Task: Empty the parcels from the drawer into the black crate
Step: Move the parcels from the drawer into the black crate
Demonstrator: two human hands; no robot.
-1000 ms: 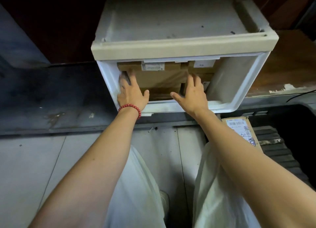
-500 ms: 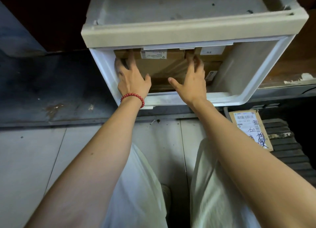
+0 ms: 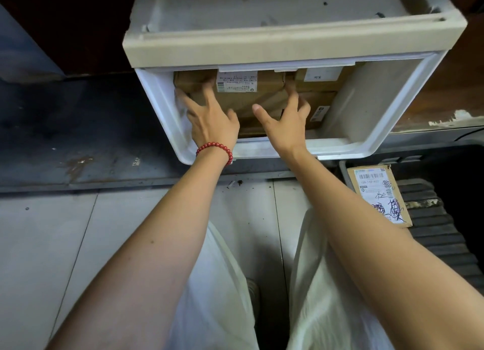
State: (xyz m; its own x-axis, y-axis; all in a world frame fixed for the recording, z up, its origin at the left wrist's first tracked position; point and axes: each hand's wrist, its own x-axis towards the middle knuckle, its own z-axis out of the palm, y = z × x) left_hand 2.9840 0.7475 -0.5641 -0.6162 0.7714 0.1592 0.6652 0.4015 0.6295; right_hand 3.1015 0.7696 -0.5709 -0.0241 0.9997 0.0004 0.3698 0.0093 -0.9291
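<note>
I see both hands inside the pulled-out white drawer (image 3: 377, 129): left hand (image 3: 212, 121) and right hand (image 3: 285, 121), fingers spread, pressing either side of a brown parcel (image 3: 251, 98), not lifted.

Brightness: even and fairly bright over my forearms and the drawer (image 3: 264, 150) rim.
Dark zones: upper left corner and far right edge nearly black.
Shadows: the drawer's back, where my left hand (image 3: 209, 119) and right hand (image 3: 285, 121) reach, sits in shade.
Glare: mild washout on my white trousers (image 3: 327, 297).
Distortion: wide-angle bowing; the drawer's sides splay outward.
Focus: mostly sharp; parcel label (image 3: 237, 81) print unreadable.
</note>
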